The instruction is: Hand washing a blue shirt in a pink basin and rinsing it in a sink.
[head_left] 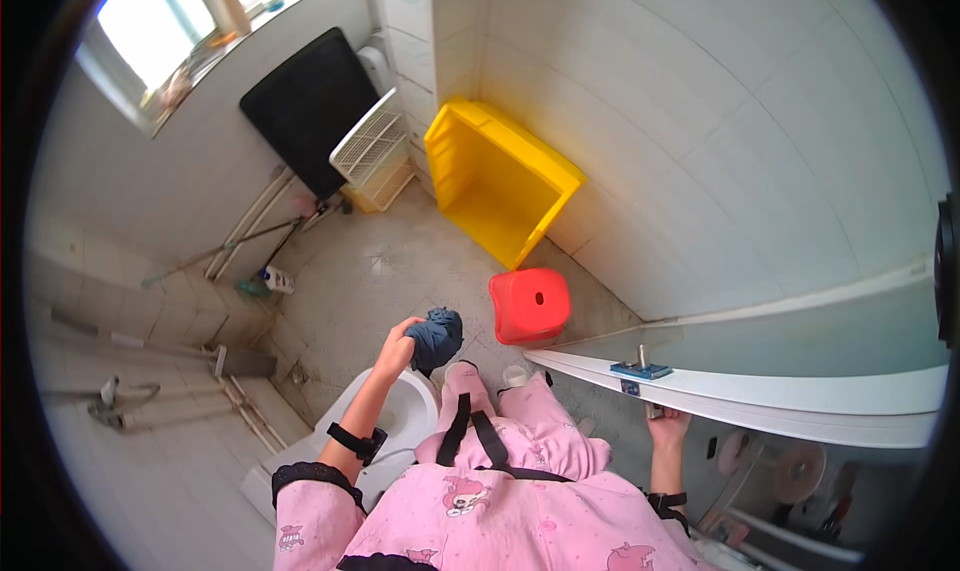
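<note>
A bunched dark blue cloth (436,338) is gripped in my left hand (398,345), which is held out over the floor just beyond the white toilet (415,409). My right hand (668,428) is at the near face of a white-framed door (770,395), closed around the handle (653,410) there. On the door's other face a handle with a blue plate (641,370) shows. Part of my right fingers is hidden by the door edge.
A red plastic stool (533,306) stands beyond my feet, close to the door's edge. Behind it a large yellow tub (505,186) leans on the wall. A black panel (315,111), a white rack (372,146), a mop (235,241) and a bottle (278,280) line the left side.
</note>
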`<state>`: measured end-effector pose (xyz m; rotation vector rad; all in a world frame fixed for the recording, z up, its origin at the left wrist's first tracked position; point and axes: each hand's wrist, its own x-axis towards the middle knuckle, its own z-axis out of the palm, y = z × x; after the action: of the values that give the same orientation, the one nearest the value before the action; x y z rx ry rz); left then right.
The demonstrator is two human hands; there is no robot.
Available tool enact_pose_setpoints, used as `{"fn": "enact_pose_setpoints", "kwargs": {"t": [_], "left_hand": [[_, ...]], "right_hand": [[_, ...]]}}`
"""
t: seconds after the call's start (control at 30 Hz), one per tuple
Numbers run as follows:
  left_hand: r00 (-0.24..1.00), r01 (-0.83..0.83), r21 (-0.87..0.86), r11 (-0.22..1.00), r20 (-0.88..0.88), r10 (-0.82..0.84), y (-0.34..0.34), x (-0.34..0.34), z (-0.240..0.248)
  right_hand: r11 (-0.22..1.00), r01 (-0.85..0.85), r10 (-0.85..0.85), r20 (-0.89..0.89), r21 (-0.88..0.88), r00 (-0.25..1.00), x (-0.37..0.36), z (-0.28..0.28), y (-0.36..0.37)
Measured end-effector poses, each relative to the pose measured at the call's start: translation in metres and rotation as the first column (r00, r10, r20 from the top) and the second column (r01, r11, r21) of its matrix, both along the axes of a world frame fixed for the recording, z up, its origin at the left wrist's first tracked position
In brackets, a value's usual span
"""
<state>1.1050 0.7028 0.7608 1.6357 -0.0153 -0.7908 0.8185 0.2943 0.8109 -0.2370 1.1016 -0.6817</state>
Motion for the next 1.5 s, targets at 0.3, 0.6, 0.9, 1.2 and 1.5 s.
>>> {"fn": "enact_pose_setpoints", "kwargs": {"t": [0.3,0.6,0.9,1.2,1.5], "left_hand": [[0.999,-0.023,-0.227,0.974,-0.045,0.013,-0.007,0.039,-0.006],[0.997,-0.037,-0.16,0.987,-0.08,0.024,0.011,0.05,0.005],[0.992,-0.068,-0.107,0.992,-0.113,0.056,0.042,0.051,-0.001],[0.986,-0.161,-0.149,0.976,-0.071,0.152,0.054,0.038,0.007],[0.981,-0.194,-0.077,0.978,-0.006,0.194,0.066,0.016,0.024]], "right_hand": [[0.952,0.162,-0.177,-0.037,-0.26,0.983,-0.03,0.033,0.04],[0.891,0.316,-0.337,-0.007,-0.324,0.942,-0.088,0.063,0.045],[0.888,0.357,-0.374,-0.003,-0.291,0.927,-0.104,0.054,0.063],[0.907,0.343,-0.347,0.025,-0.244,0.937,-0.102,0.044,0.051],[0.94,0.306,-0.287,0.138,-0.149,0.948,-0.056,0.02,0.034]]}}
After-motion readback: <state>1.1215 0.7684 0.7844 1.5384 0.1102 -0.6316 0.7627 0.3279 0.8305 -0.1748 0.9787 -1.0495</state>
